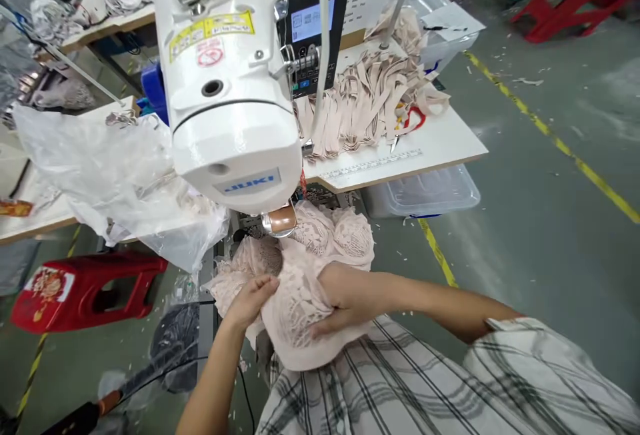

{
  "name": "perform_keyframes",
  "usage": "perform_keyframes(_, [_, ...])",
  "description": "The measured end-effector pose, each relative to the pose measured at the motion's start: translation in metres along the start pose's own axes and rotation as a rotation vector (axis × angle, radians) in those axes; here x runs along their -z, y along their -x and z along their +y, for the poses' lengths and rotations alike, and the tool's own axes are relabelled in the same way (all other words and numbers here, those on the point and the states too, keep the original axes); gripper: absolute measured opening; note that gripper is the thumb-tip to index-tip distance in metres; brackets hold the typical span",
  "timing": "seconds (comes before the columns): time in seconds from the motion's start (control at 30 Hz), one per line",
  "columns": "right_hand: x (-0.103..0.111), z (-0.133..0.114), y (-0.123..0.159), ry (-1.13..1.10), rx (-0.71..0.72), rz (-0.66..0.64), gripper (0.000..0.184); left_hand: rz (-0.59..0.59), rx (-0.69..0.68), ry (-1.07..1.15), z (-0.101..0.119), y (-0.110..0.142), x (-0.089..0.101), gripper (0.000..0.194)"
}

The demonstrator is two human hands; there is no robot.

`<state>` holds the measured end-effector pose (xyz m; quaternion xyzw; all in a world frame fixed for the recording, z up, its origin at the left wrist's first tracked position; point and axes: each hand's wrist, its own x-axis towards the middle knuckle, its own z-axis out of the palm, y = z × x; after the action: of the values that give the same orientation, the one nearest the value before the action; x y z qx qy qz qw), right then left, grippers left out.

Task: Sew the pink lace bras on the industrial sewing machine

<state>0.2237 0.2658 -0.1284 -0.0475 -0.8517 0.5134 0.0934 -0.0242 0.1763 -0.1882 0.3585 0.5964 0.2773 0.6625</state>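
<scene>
A pale pink lace bra [295, 315] lies in front of my body, just below the sewing machine's head [235, 148]. My left hand [253, 298] pinches its left edge, thumb and fingers drawn together. On the other side my right hand [345, 295] is closed round the cup, with the thumb on the lace and the other fingers partly hidden by fabric. More pale pink lace bras [350, 235] are heaped behind it, close under the machine. A darker mesh cup [267, 256] shows near my left hand.
Cut beige fabric strips [360, 102] and red-handled scissors [414, 118] lie on the white table [450, 145] at the right. A lidded plastic bin [425, 192] sits beneath it. At the left are plastic sheeting [100, 162] and a red stool [90, 292].
</scene>
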Motion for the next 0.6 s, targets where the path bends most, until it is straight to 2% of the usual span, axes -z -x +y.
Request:
perform_keyframes(0.03, [0.007,-0.005,0.011,0.017,-0.066,-0.023,0.048,-0.067,0.038,0.054,0.0,-0.008,-0.004,0.056])
perform_keyframes(0.1, [0.021,-0.011,0.032,0.062,-0.252,-0.114,0.057,-0.116,0.032,0.094,0.006,-0.017,-0.015,0.057])
perform_keyframes(0.2, [0.039,-0.01,0.056,0.1,-0.488,-0.24,0.06,-0.131,-0.105,-0.062,0.029,-0.019,-0.03,0.047])
perform_keyframes(0.23, [0.044,-0.007,0.061,0.124,-0.547,-0.224,0.058,-0.124,-0.172,-0.157,0.039,-0.019,-0.035,0.043])
perform_keyframes(0.3, [0.049,0.003,0.064,0.21,-0.628,-0.043,0.057,-0.106,-0.306,-0.323,0.058,-0.018,-0.046,0.035])
perform_keyframes(0.37, [0.05,0.016,0.058,0.265,-0.608,0.231,0.077,-0.113,-0.424,-0.401,0.075,-0.018,-0.056,0.031])
perform_keyframes(0.4, [0.049,0.023,0.052,0.245,-0.545,0.315,0.085,-0.121,-0.473,-0.425,0.082,-0.018,-0.06,0.032])
perform_keyframes(0.43, [0.048,0.03,0.044,0.19,-0.461,0.342,0.083,-0.121,-0.516,-0.449,0.088,-0.018,-0.063,0.034])
perform_keyframes(0.5, [0.045,0.042,0.028,0.03,-0.328,0.319,0.058,-0.059,-0.578,-0.5,0.098,-0.018,-0.063,0.04])
perform_keyframes(0.53, [0.044,0.046,0.02,-0.041,-0.308,0.323,0.05,0.005,-0.588,-0.515,0.103,-0.018,-0.059,0.041])
perform_keyframes(0.6, [0.045,0.051,0.004,-0.111,-0.352,0.41,0.054,0.169,-0.55,-0.527,0.112,-0.017,-0.048,0.038])
